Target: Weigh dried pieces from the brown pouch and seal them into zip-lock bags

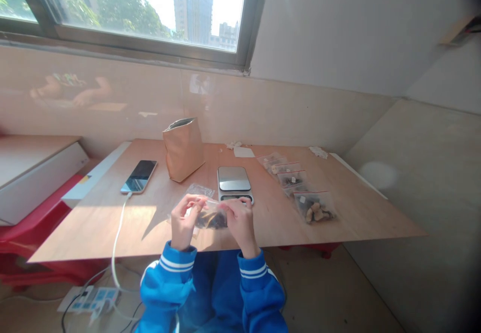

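Between my two hands, close to the table's front edge, is a clear zip bag (212, 219) with dark and tan dried pieces inside. My left hand (185, 218) pinches its upper left corner. At the upper right corner, my right hand (240, 221) grips it between thumb and fingers. A silver kitchen scale (234, 179) lies just beyond the bag, its display partly covered by my right hand. Behind my left hand lies another clear plastic bag (200, 190), flat on the table; whether it holds anything is hard to see.
Several filled zip bags (314, 206) lie in a row on the right. A brown paper bag (184, 150) stands open at the back left. Left of it, a phone (139, 176) has a white cable (119, 232) running over the table edge. White paper (244, 152) lies near the wall.
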Demonstrator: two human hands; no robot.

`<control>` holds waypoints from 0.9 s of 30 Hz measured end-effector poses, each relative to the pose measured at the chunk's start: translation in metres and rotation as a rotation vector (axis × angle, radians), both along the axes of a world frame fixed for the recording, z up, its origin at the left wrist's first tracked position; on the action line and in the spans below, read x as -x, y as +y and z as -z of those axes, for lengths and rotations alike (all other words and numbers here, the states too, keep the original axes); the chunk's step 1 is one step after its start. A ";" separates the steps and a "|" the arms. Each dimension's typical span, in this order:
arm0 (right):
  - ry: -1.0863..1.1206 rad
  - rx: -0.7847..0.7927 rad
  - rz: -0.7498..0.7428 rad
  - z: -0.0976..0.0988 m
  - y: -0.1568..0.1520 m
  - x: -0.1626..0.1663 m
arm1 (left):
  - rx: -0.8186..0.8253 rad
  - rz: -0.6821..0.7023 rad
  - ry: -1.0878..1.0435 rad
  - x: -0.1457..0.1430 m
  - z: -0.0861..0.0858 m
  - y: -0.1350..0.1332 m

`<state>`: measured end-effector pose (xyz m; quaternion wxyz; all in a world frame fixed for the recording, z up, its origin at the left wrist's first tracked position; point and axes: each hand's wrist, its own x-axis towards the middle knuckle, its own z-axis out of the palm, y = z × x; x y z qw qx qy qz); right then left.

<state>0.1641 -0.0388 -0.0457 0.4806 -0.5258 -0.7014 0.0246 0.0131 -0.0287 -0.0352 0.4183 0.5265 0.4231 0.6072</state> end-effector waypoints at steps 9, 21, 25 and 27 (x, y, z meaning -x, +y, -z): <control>-0.040 -0.057 0.016 0.001 0.005 -0.007 | 0.021 -0.130 0.066 0.010 0.004 0.005; 0.055 0.040 -0.083 0.003 0.008 -0.024 | -0.154 -0.305 0.043 0.008 0.007 0.004; 0.261 0.145 -0.081 0.008 0.006 -0.031 | -0.105 -0.331 -0.054 0.002 0.005 0.002; 0.419 0.239 -0.124 0.012 0.002 -0.030 | -0.048 -0.371 -0.174 0.000 0.004 0.002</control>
